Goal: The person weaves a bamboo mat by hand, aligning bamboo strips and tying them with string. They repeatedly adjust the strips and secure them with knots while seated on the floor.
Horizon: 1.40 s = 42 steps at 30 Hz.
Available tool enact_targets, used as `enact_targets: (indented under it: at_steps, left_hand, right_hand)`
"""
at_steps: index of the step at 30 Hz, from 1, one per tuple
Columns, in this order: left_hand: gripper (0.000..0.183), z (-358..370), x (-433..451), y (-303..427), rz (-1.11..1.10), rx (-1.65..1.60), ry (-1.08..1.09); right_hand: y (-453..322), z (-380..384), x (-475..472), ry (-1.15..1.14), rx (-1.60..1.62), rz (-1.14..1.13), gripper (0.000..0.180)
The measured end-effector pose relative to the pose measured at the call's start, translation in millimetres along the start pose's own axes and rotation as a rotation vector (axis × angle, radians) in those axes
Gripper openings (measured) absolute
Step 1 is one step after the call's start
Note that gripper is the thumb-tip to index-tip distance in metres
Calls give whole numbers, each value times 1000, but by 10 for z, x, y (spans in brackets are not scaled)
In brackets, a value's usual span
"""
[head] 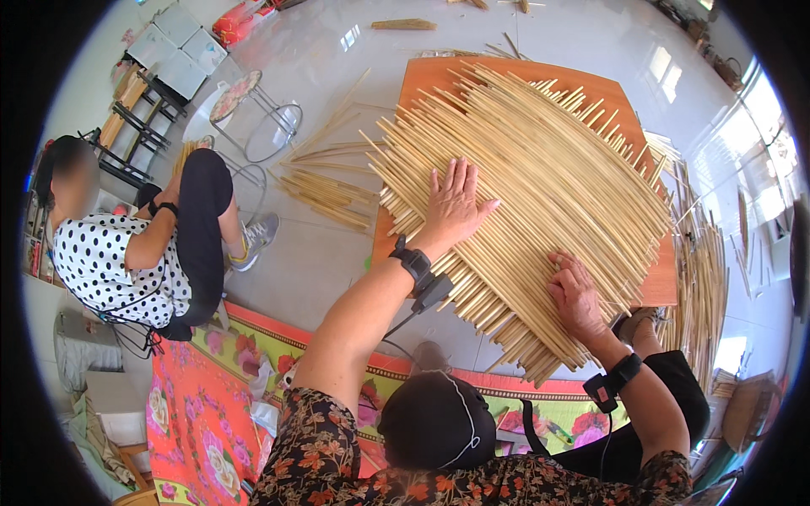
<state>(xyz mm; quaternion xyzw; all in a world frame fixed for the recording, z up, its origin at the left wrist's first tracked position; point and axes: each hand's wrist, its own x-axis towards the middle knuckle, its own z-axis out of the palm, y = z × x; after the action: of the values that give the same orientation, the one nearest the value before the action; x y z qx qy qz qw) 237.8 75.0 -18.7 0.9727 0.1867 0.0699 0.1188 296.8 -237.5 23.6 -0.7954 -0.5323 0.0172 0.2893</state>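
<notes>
A broad layer of long pale stalks [525,164], straw or reed, lies side by side over a brown wooden board [661,278]. More stalks cross beneath at a different angle, their ends jutting out at the near edge. Flat on the upper layer rests my left hand [457,205], palm down with its fingers spread. My right hand [574,294] touches the stalks nearer the right end, fingers bent and thumb close to the index finger; whether a stalk is pinched there cannot be told. Both wrists wear black bands with small devices.
A person [126,253] sits at the left, hands near a small stalk bundle. Loose stalks [329,190] lie on the tiled floor left of the board, and a long pile [699,272] at its right. A round stool [237,95] stands upper left. Floral cloth [209,411] spreads below.
</notes>
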Motion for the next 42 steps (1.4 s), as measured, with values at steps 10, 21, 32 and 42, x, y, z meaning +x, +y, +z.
enact_targets:
  at_steps: [10, 21, 32, 42]
  left_hand:
    - [95, 36, -172, 20, -14, -35, 53]
    - [98, 36, -131, 5, -31, 23, -26]
    - [97, 41, -149, 1, -52, 56, -64]
    - [97, 20, -230, 76, -101, 68, -114]
  right_hand:
    - [40, 105, -87, -20, -87, 5, 13]
    - [-2, 10, -114, 14, 68, -4, 14]
    - [-98, -527, -1267, 281, 631, 719, 12]
    - [-175, -331, -2663, 856, 1248, 1274, 13]
